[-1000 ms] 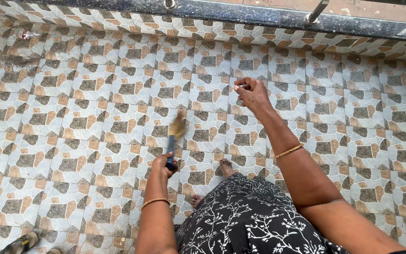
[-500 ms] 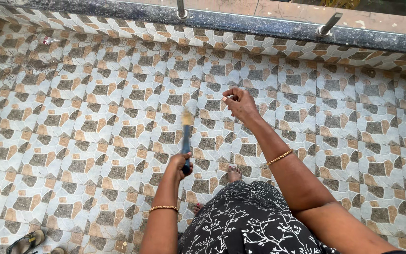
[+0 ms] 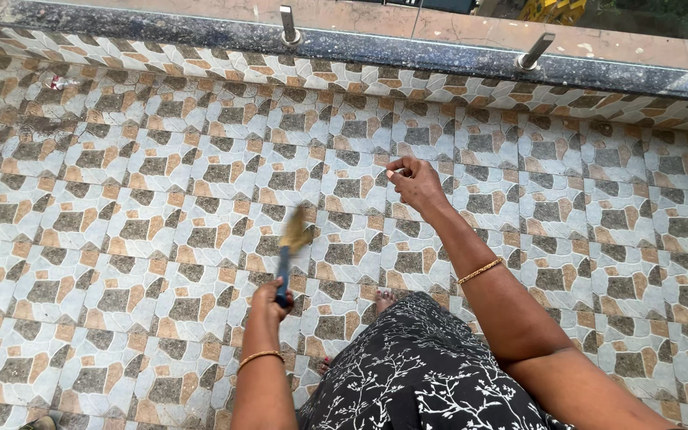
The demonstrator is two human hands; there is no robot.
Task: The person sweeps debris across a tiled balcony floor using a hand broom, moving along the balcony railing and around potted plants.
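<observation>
While the left hand [image 3: 271, 295] grips a blue-handled broom [image 3: 288, 253] above the tiled floor [image 3: 121, 199], its blurred bristles pointing up toward the stone ledge [image 3: 408, 49], the right hand [image 3: 414, 181] hangs curled ahead, fingers loosely closed; whether they pinch anything is unclear.

Left hand [image 3: 268, 299] grips broom [image 3: 288, 251] over tiled floor [image 3: 121, 199].
</observation>
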